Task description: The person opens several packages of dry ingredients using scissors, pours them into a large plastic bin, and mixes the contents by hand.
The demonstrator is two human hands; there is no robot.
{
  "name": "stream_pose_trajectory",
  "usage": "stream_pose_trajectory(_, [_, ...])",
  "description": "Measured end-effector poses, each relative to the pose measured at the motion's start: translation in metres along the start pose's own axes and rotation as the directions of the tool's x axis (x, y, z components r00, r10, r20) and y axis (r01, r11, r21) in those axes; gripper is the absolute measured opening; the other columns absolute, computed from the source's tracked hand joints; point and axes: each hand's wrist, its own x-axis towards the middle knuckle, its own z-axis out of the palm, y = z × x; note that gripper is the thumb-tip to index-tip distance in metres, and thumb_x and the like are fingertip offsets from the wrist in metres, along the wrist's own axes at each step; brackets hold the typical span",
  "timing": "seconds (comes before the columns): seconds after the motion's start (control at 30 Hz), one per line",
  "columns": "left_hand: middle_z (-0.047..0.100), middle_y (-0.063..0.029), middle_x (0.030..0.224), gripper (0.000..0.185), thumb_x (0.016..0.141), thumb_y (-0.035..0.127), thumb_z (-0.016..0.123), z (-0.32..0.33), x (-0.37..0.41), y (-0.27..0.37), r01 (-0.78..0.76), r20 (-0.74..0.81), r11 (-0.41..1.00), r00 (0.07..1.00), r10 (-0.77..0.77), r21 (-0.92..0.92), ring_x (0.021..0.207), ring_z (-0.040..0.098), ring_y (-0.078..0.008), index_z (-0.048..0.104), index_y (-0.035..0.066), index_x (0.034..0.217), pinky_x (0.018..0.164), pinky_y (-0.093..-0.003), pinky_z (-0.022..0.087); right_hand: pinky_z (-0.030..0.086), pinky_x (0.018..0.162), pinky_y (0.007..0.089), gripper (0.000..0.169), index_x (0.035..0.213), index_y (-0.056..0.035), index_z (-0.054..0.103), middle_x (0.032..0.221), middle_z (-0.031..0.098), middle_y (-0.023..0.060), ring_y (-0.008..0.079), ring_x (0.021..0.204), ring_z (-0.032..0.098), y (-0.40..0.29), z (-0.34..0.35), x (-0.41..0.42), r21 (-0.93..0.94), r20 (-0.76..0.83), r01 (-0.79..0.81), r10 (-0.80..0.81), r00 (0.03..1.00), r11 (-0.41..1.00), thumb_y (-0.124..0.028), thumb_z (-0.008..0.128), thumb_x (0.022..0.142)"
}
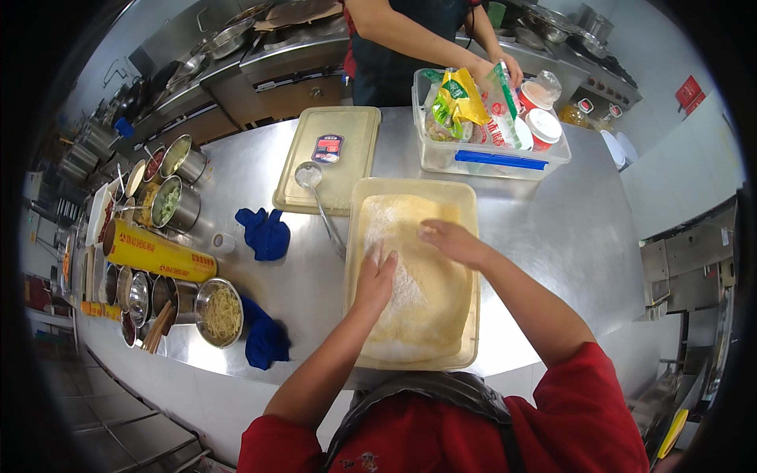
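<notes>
A rectangular plastic tub [473,295] stands at the front of the steel table before me. It holds a wide bed of pale yellow powder or fine crumbs [432,313], with whiter powder streaked over it. My left hand [377,275] is over the left part of the bed, thumb and fingers apart, its fingertips at the powder. Over the right part is my right hand [449,239], its fingers curled inward; whether any powder is in them is hidden. A metal ladle [322,204] rests with its bowl on the tub lid [349,127] and its handle against the tub's left side.
A co-worker's hands [497,68] reach into a clear storage box [437,154] of bags and lidded cups. At left lie blue cloths [263,233], a yellow wrap box [159,251], a bowl of pale shreds [219,313] and several metal ingredient pots [177,204]. Stoves [284,83] line the back.
</notes>
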Motion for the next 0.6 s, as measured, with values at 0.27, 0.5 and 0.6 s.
stream_pose_trajectory(0.27, [0.037, -0.0268, 0.132, 0.064, 0.088, 0.044, 0.04, 0.006, 0.08, -0.029, 0.233, -0.189, 0.912, 0.966, -0.177, 0.337, 0.12, 0.038, -0.0392, 0.036, -0.004, 0.13, 0.102, -0.0399, 0.029, 0.038, 0.093, 0.0377, 0.064, 0.121, -0.0022, 0.051, 0.126, 0.048, 0.0189, 0.0334, 0.113, 0.048, 0.033, 0.013, 0.09, -0.218, -0.163, -0.312, 0.281, 0.946, 0.925, -0.053, 0.044, 0.083])
stream_pose_trajectory(0.5, [0.054, -0.0198, 0.117, 0.062, 0.081, 0.042, 0.051, 0.003, 0.111, -0.041, 0.375, -0.046, 0.927, 0.926, -0.374, 0.026, 0.108, 0.052, -0.0304, 0.046, -0.001, 0.124, 0.09, -0.0361, 0.039, 0.04, 0.089, 0.0388, 0.061, 0.123, -0.0045, 0.05, 0.123, 0.052, 0.0159, 0.0292, 0.109, 0.051, 0.011, 0.009, 0.078, 0.111, 0.103, -0.389, 0.379, 0.92, 0.915, -0.049, 0.045, 0.082])
stream_pose_trajectory(0.6, [0.054, -0.0132, 0.112, 0.051, 0.083, 0.035, 0.053, 0.011, 0.095, -0.008, 0.501, -0.034, 0.863, 0.863, -0.504, -0.065, 0.099, 0.053, -0.0239, 0.049, -0.003, 0.118, 0.083, -0.0339, 0.042, 0.04, 0.089, 0.0377, 0.06, 0.122, -0.0036, 0.05, 0.12, 0.053, 0.0165, 0.028, 0.108, 0.051, 0.008, 0.01, 0.064, 0.222, 0.133, -0.317, 0.294, 0.947, 0.922, -0.047, 0.045, 0.082])
